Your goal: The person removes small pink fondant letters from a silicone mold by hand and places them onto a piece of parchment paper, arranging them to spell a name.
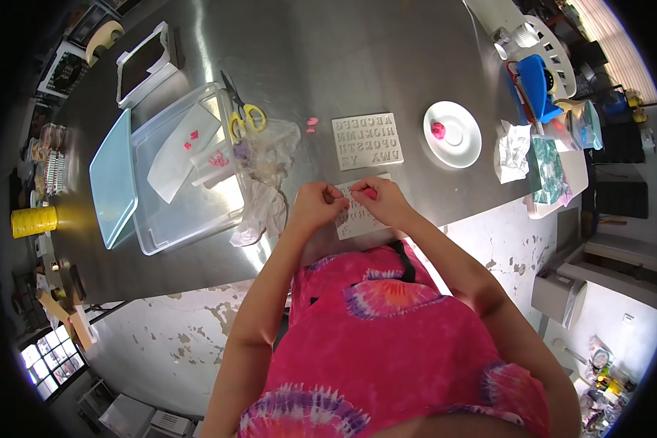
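Note:
A white letter mould [358,219] lies at the near edge of the steel table [343,58], and both my hands rest on it. My left hand [316,206] is closed, pressing on the mould's left part. My right hand [383,201] pinches a small pink lump [370,193] against the mould. A second white letter mould [367,140] lies just beyond them. A white plate [460,142] with a pink ball [439,131] sits to the right. Two small pink bits [312,123] lie left of the far mould.
A clear plastic box [190,197] with paper and pink pieces and its pale blue lid [113,179] stand at left. Yellow-handled scissors [247,115] and crumpled plastic wrap [266,190] lie beside it. A blue object [534,84], bags and a white tray sit at right. A yellow roll [33,220] is far left.

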Demonstrator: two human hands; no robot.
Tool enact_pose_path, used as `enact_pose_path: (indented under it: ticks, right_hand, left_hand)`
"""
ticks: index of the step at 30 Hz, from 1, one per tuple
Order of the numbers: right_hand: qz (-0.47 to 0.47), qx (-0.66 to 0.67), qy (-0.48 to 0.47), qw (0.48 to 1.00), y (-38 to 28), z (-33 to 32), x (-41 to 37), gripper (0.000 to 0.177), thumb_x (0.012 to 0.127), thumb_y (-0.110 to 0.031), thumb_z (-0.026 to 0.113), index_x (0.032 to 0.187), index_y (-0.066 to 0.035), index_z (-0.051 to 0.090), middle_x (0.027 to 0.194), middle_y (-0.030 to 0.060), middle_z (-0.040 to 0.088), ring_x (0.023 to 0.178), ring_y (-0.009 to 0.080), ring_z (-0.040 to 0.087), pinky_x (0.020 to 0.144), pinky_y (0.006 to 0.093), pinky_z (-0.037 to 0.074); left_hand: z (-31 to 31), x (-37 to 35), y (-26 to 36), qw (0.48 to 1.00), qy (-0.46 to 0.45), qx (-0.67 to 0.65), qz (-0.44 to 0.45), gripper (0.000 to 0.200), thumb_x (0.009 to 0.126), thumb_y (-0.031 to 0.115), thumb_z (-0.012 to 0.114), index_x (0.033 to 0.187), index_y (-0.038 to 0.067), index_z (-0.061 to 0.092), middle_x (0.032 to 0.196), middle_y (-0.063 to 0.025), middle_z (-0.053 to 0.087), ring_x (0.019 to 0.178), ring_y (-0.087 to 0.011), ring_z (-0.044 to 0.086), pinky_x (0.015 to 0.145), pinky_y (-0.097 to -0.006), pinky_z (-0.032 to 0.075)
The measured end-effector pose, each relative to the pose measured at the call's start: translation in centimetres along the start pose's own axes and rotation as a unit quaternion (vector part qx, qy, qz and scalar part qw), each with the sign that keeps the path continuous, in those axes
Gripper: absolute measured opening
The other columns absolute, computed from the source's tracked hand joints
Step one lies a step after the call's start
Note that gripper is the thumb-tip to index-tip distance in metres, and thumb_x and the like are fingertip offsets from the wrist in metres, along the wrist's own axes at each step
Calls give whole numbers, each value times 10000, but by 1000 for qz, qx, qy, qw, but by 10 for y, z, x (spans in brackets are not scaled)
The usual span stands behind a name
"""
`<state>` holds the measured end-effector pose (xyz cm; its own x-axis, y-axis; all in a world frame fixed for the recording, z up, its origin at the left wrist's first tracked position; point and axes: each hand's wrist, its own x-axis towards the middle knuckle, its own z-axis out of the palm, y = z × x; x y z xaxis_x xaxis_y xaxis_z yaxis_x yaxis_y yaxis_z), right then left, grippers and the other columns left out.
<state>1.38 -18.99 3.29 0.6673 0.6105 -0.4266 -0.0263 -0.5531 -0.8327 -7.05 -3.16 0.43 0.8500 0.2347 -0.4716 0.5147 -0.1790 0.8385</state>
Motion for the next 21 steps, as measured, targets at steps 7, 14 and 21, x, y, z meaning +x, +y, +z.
enact_pose_path:
  ticks: [7,14,21]
  right_hand:
    - [-30,18,13,999,4,3,3,174,803,-144,598,909,-9,624,814,115,633,708,166,600,654,289,474]
    - [-118,-85,37,989,8,11,1,159,712,-118,680,837,-38,621,786,108,596,723,219,590,655,311,477]
    - [-133,-94,36,986,3,8,-1,121,694,-97,683,784,-44,620,762,113,568,707,244,579,643,329,472]
  left_hand:
    - [-1,1,-7,994,6,25,107,176,689,139,682,732,-17,612,581,-79,627,479,-119,587,475,-248,454]
    - [-1,4,-11,998,-10,-30,48,154,709,133,653,736,-16,620,565,-93,619,478,-140,605,483,-253,464]
    - [-6,2,-5,998,-34,-42,30,153,718,114,640,775,-25,614,580,-99,629,490,-142,615,485,-246,471]
